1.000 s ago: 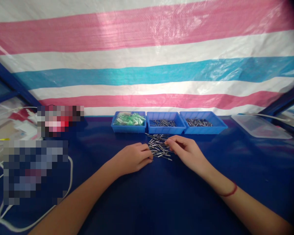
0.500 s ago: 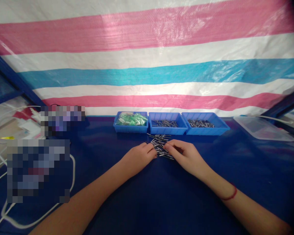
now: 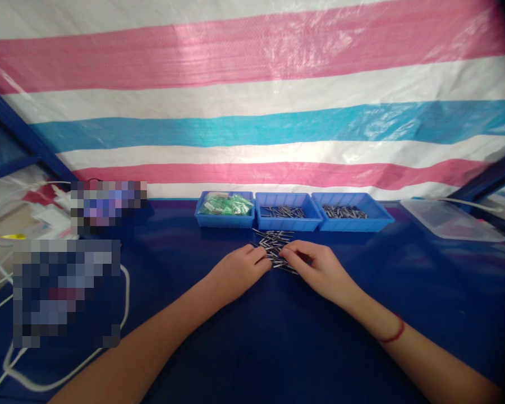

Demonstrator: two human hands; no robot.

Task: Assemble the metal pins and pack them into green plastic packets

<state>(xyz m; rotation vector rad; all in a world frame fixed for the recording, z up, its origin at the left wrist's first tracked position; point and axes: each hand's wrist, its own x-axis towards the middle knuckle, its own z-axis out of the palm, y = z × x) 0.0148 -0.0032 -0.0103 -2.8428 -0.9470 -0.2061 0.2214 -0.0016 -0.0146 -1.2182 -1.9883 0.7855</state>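
A loose pile of thin dark and silver metal rods [image 3: 274, 240] lies on the dark blue tabletop [image 3: 294, 336], just in front of the bins. At the pile's left edge, my left hand [image 3: 244, 268] has its fingers bent and close together, their tips among the rods. My right hand [image 3: 315, 266] reaches in from the right, thumb and forefinger pinched together over the pile. Whatever is between the fingertips of either hand is too small to make out. A red cord circles my right wrist.
Behind the pile stand three blue bins: the left bin [image 3: 225, 223] holds green plastic packets, while the middle bin [image 3: 289, 225] and right bin [image 3: 379, 221] hold metal rods. A clear plastic lid [image 3: 454, 220] lies right. White cables [image 3: 126, 292] and blurred-out items are left.
My left fingertips have shifted slightly right along the pile. The right hand's pinched fingers have moved slightly left. The bins have not moved.
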